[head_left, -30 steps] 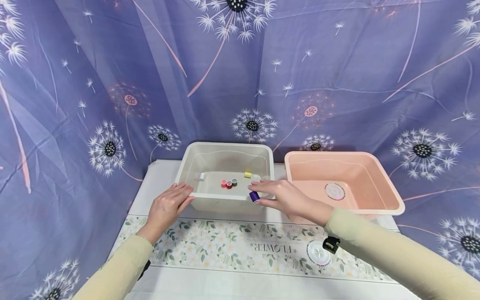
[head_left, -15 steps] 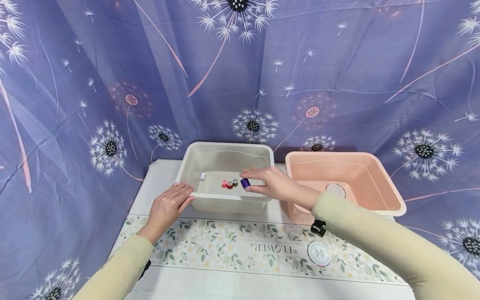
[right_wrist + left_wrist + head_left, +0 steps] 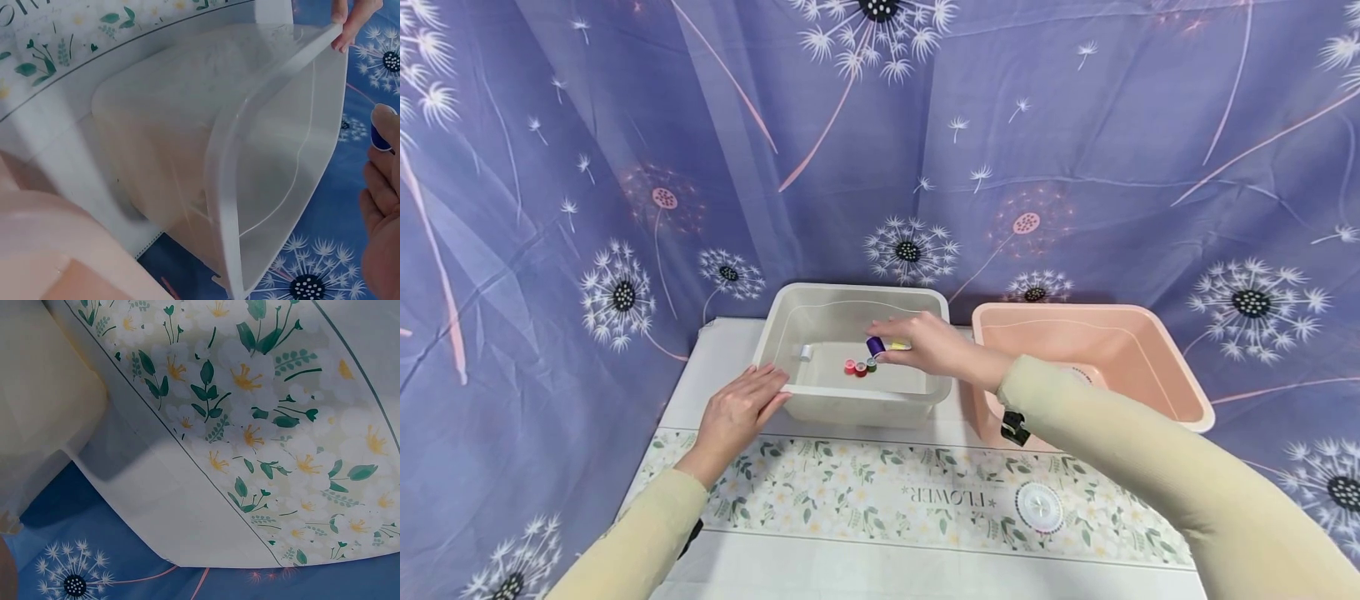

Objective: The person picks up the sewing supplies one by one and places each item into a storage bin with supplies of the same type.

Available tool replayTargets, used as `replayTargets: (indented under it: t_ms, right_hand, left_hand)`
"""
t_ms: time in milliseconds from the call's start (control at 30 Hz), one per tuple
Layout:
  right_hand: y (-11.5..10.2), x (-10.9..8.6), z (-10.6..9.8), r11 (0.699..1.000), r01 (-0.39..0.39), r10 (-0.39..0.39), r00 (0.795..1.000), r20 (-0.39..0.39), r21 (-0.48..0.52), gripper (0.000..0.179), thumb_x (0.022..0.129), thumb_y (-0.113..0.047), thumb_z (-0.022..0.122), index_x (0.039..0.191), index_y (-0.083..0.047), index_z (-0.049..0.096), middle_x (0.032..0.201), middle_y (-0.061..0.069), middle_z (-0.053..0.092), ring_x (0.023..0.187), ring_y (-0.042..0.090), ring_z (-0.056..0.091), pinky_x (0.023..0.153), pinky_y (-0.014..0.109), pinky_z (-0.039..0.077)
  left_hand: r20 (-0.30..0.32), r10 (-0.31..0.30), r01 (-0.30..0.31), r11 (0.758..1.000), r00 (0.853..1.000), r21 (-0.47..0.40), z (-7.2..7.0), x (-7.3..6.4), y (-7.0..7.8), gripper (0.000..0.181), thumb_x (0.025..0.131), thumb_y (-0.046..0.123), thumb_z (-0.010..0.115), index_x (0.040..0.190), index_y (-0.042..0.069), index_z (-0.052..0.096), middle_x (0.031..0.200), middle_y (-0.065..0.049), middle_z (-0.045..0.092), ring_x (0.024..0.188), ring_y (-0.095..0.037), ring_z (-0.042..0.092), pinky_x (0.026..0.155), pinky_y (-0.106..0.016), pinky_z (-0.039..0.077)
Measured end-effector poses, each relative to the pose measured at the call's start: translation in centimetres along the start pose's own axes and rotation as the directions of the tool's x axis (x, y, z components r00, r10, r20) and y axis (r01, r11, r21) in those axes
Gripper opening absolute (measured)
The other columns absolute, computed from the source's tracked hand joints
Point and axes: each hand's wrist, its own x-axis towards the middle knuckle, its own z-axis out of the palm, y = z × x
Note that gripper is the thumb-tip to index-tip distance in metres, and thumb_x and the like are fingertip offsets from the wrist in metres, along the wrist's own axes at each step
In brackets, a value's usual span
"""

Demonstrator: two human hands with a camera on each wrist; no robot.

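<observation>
My right hand (image 3: 928, 343) is inside the pale grey bin (image 3: 857, 404), pinching a purple thread spool (image 3: 876, 347) between thumb and fingers. In the right wrist view the same spool (image 3: 381, 132) shows at the right edge. Below it on the bin floor stand a red-pink spool (image 3: 850, 367), a dark red spool (image 3: 861, 369) and a dark green spool (image 3: 871, 365). A yellow spool (image 3: 899, 345) is partly hidden behind the right hand. Further left lies a white spool (image 3: 806, 352). My left hand (image 3: 735, 417) holds the bin's front left corner, thumb outside, fingers over the rim.
To the right stands a pink bin (image 3: 1172, 358); the right forearm covers much of a round pin wheel (image 3: 1084, 374) inside it. Another pin wheel (image 3: 1039, 507) lies on the floral table runner (image 3: 820, 487). A purple dandelion-print curtain (image 3: 985, 158) hangs behind.
My right hand has carried the purple spool from over the grey bin's front rim inward and left, above the small spools. The left hand has stayed at the corner.
</observation>
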Motion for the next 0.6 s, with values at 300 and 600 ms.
replayTargets:
  t_ms: [300,600]
  right_hand:
    - [0.8,1.3,0.1,0.997,-0.074,0.075,0.995,0.073,-0.017,0.045,0.098,-0.022,0.081,0.137,-0.003,0.072,0.137,0.018,0.071,0.119,0.035,0.073,0.107,0.048,0.059]
    - [2.3,2.3,0.8,0.993,-0.083,0.094,0.985,0.145,-0.081,0.043,0.097,-0.021,0.082,0.136,-0.005,0.073,0.128,0.015,0.076,0.102,0.031,0.079,0.095,0.045,0.065]
  left_hand:
    - [0.0,-0.001,0.001,1.0,1.0,-0.007,-0.1,0.0,0.1,0.069,0.113,0.056,0.039,0.119,0.001,0.08,0.114,-0.018,0.08,0.11,-0.037,0.077,0.1,-0.059,0.06]
    - [-0.001,0.0,0.0,1.0,1.0,-0.001,0.0,0.0,0.1,0.069,0.113,0.056,0.039,0.12,0.001,0.08,0.114,-0.017,0.08,0.11,-0.037,0.077,0.102,-0.057,0.06]
